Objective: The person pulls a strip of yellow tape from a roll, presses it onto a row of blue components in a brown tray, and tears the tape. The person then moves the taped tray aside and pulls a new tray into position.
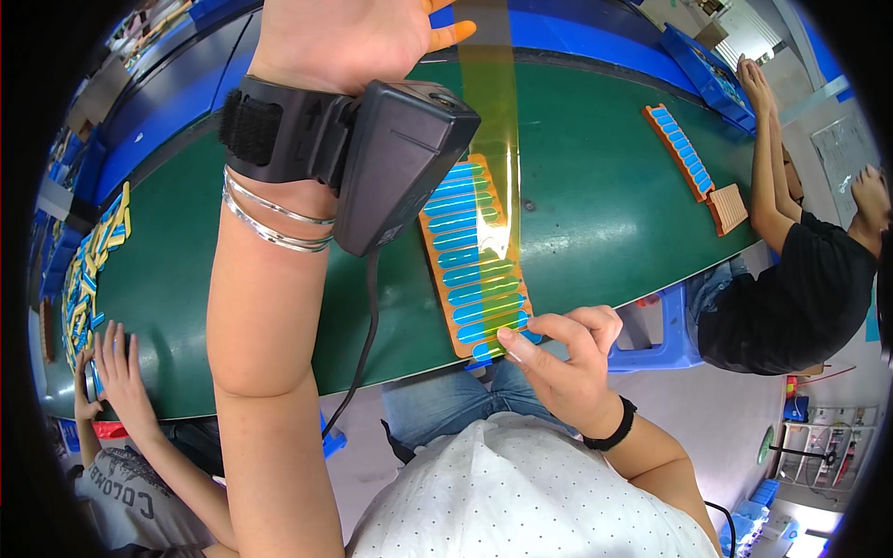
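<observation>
An orange tray [462, 337] with a row of blue, rounded pieces lies on the green table before me. A clear yellow film strip [490, 102] runs from the upper edge down over the tray's right part to its near end. There my right hand [575, 358] has thumb and index fingertips at the film's near end, the other fingers curled. My left hand [349, 42] is raised at the top, left of the strip. Orange covers show on its visible fingertips; its other fingers lie beyond the picture. A black device [405, 167] is strapped to that wrist.
The green table [595, 186] spreads around the tray. Yellow-and-blue pieces [88, 265] are heaped at the left, near a co-worker's hands [121, 381]. At the right stand another filled orange tray [679, 153] and an orange block [727, 209], near a co-worker's arms [767, 177]. A black cable [372, 325] hangs from my wrist device.
</observation>
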A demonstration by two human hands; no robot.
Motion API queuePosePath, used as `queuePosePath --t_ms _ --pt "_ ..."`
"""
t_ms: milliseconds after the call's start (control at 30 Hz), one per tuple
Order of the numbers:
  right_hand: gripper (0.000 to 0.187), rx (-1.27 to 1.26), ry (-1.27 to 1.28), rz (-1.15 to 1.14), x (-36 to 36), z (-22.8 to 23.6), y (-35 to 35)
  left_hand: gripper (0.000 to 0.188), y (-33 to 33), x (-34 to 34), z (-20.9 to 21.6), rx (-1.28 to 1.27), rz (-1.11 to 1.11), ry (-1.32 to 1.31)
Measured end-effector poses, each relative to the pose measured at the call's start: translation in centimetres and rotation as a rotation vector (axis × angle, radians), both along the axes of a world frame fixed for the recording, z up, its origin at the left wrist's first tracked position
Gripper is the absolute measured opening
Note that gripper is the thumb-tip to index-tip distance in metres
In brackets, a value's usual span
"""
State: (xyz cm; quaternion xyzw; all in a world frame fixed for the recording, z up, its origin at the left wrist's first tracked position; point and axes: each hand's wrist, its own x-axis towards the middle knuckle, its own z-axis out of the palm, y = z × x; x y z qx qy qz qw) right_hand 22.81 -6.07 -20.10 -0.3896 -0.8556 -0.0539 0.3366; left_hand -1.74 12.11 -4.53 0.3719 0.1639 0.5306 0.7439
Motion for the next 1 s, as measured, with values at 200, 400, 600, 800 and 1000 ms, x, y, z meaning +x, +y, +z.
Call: queuePosePath --t_ms 200,400,600,800,1000 --pt "0.047 -0.01 -0.045 -0.024 0.0 0.5 0.0 0.04 0.7 0.4 -0.5 -0.041 0.021 0.025" --pt "0.035 -0.143 -0.134 0.017 -0.3 3.7 0.4 0.04 0.8 0.5 -0.8 -0.064 0.081 0.069" --pt "0.012 -0.309 -0.124 0.105 -0.6 5.1 3.4 0.042 1.4 0.3 -1.2 -0.05 0.099 0.173" --pt "0.015 -0.478 -0.056 0.148 -1.1 5.0 5.7 0.055 -0.1 -0.6 -1.4 -0.008 0.001 0.177" --pt "0.02 -0.632 -0.086 0.124 -1.7 5.4 7.0 0.059 -1.6 1.8 -0.2 -0.215 0.273 0.279"
